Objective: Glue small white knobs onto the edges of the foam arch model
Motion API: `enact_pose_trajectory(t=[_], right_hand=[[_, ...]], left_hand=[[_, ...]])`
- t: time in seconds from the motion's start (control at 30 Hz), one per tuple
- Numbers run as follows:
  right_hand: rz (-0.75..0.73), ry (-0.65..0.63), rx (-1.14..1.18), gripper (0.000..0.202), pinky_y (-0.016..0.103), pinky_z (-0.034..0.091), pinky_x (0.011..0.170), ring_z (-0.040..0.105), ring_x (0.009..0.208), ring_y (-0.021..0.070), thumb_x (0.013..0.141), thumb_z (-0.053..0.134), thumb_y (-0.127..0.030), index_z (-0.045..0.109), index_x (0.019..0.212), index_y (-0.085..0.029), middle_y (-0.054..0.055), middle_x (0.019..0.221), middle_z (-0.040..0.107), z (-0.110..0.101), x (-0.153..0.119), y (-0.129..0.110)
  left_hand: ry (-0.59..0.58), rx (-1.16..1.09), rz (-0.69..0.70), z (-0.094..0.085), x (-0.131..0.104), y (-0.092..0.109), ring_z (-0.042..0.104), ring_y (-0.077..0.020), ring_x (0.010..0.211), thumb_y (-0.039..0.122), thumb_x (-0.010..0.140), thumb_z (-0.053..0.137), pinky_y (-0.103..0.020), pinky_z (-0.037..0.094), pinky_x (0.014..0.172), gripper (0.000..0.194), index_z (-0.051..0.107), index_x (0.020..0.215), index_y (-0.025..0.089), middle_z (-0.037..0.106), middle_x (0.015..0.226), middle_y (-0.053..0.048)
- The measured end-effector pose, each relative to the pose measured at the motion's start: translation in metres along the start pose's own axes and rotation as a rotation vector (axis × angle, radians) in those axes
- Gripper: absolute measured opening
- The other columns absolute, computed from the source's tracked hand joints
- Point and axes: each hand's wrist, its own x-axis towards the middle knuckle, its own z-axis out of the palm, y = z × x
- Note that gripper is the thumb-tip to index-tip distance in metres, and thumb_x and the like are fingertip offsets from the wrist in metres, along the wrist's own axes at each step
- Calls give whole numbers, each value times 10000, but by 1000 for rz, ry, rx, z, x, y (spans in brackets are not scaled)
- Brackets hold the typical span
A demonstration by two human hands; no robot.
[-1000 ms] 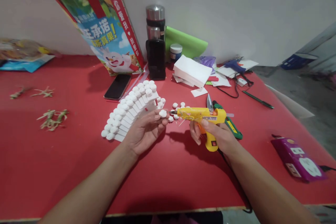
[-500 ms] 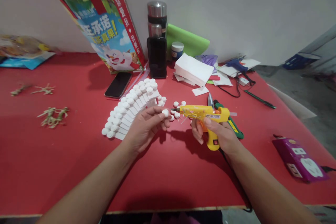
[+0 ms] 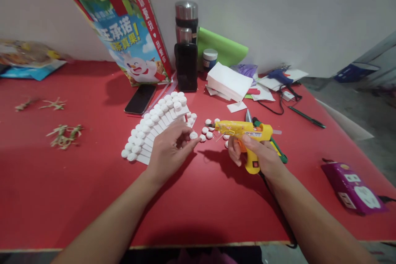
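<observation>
Between the fingertips of my left hand (image 3: 171, 144) is a small white round disc (image 3: 193, 135), its face turned up. My right hand (image 3: 255, 150) is wrapped round the handle of a yellow hot glue gun (image 3: 236, 129), whose nozzle points left, a little to the right of the disc and apart from it. Just beyond my left hand lies a fan-shaped piece of white strips (image 3: 157, 128) edged with rows of white discs. Several loose white discs (image 3: 209, 135) lie under and around the nozzle. A green and yellow cutter (image 3: 279, 150) is partly hidden behind the glue gun.
Behind stand a bag (image 3: 133, 41), a steel flask (image 3: 186, 10), an upright black phone (image 3: 186, 68) and stacked white cards (image 3: 230, 80). Another phone (image 3: 140, 99) lies flat. Straw knots (image 3: 64, 136) lie left; a purple power box (image 3: 352, 187) sits right, on the red table (image 3: 185, 214).
The glue gun has moved slightly right and up, its nozzle drawing away from the disc. My left hand has turned, bringing the disc lower and its face upward.
</observation>
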Motion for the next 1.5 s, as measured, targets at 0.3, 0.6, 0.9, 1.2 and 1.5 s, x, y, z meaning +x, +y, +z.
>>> enact_pose_trajectory(t=[0.3, 0.6, 0.9, 1.2, 1.5], right_hand=[[32, 83, -57, 362, 323, 474, 561, 600, 560, 155, 1005, 687, -536, 726, 936, -183, 22, 755, 662, 4, -3, 0], [29, 63, -138, 436, 334, 454, 599, 567, 580, 153, 1018, 667, -536, 691, 768, -180, 23, 716, 622, 4, -4, -1], [29, -6, -204, 535, 345, 454, 606, 558, 539, 159, 1030, 620, -574, 613, 642, -206, 12, 576, 597, 5, -2, -1], [29, 23, -183, 535, 321, 432, 540, 546, 523, 147, 1012, 663, -572, 579, 630, -207, 5, 581, 577, 9, -3, -3], [78, 26, -188, 569, 295, 431, 498, 523, 491, 125, 992, 687, -606, 554, 616, -201, -8, 554, 548, 8, -6, 0]], left_hand=[[3, -702, -609, 10, -1, 12, 690, -172, 733, 326, 858, 868, -280, 555, 683, 203, 774, 981, 195, 754, 825, -44], [4, -1136, -827, 11, 4, 7, 758, -156, 744, 206, 750, 961, -247, 608, 753, 349, 738, 1007, 132, 797, 835, -61], [-100, -1303, -937, 10, 5, 0, 708, -106, 735, 197, 748, 978, -179, 595, 712, 360, 785, 1017, 55, 773, 886, -92], [-112, -1308, -931, 10, 5, -2, 707, -108, 757, 170, 787, 943, -189, 598, 747, 301, 793, 1027, 65, 766, 914, -93], [-112, -1296, -925, 11, 6, -1, 701, -104, 745, 193, 772, 959, -174, 590, 727, 329, 793, 1022, 58, 763, 882, -91]])
